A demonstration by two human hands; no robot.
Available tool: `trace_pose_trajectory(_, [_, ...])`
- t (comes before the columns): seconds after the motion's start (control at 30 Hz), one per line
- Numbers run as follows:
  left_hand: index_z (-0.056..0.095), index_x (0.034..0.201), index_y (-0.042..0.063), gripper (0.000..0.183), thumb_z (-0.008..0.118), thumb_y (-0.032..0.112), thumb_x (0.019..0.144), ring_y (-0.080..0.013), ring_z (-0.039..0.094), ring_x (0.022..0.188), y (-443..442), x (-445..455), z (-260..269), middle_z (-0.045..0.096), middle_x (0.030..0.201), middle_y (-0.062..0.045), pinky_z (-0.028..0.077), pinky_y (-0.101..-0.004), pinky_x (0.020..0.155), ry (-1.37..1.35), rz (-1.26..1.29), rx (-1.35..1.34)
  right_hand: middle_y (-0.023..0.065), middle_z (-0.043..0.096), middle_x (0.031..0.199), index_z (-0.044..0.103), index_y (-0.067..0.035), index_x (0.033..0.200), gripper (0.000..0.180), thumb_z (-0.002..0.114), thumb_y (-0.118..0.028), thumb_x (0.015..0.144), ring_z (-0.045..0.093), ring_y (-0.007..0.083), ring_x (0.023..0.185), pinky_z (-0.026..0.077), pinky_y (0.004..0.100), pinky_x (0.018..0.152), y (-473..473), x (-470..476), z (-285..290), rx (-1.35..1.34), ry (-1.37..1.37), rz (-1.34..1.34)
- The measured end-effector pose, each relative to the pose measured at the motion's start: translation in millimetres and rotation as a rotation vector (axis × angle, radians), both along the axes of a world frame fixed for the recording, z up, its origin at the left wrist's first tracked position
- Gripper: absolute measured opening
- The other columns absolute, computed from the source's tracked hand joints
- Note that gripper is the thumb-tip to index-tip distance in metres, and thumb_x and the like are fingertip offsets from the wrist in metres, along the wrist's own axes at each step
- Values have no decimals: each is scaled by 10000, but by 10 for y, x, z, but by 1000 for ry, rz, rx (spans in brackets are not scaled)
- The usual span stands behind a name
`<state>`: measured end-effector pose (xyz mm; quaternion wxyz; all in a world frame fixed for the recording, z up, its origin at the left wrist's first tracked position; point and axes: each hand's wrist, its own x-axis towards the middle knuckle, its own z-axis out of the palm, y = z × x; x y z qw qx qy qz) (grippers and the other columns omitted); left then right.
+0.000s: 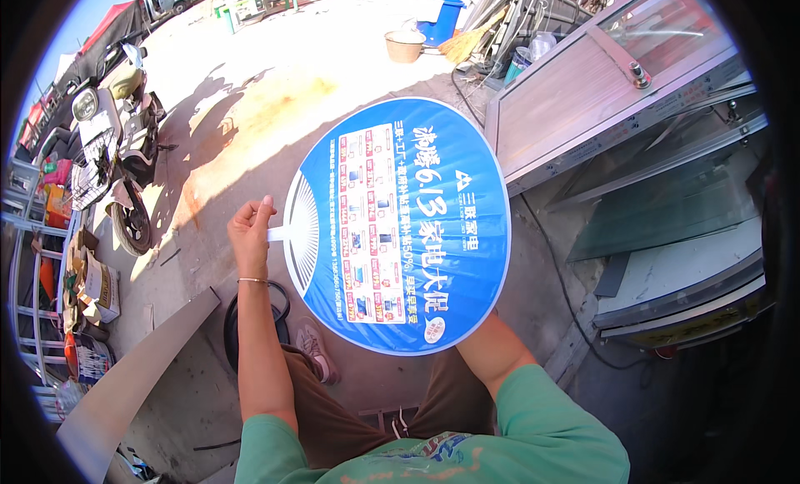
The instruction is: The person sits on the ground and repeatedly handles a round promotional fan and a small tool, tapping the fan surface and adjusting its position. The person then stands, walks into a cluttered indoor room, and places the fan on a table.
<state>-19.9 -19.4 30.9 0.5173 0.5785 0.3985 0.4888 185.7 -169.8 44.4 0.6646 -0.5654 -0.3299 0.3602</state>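
Observation:
A round blue plastic hand fan [475,171] is held up in front of me, its printed face towards me and its top to the right. It bears white writing and a panel of small product pictures. My left hand [250,226] grips the short white handle [276,234] at the fan's left side, with a bracelet on the wrist. White ribs spread from the handle into the blue sheet. My right forearm [500,343] passes under the fan's lower right rim. The right hand itself is hidden behind the fan, so its grip does not show.
On the left stands a parked scooter [119,134], with a cardboard box [102,287] on the ground. A metal-framed door panel [562,103] and glass sheets [662,203] lean at the right. A black cable [550,234] crosses the floor. Farther off are a blue bin [440,18], a bucket [404,46] and a broom [472,41].

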Motion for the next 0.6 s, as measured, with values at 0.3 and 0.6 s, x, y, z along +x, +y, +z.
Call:
trace_pose_trajectory(0.3, [622, 891, 19, 560, 348, 472, 1074, -82, 271, 436, 70, -140, 23, 328, 450, 29, 250, -241, 490, -652, -322, -213, 12, 646, 790, 667, -18, 1034, 194, 589, -192, 999, 515, 47, 623, 392, 206, 563, -66, -59, 108, 76, 39, -21])
trace_pose_trajectory(0.6, [654, 896, -20, 586, 387, 477, 1055, -98, 311, 415, -88, -6, 111, 357, 433, 17, 287, -252, 483, -292, -423, -118, 5, 625, 779, 692, -26, 1020, 229, 538, -196, 1022, 533, 60, 636, 417, 210, 579, -25, -33, -23, 82, 89, -37])
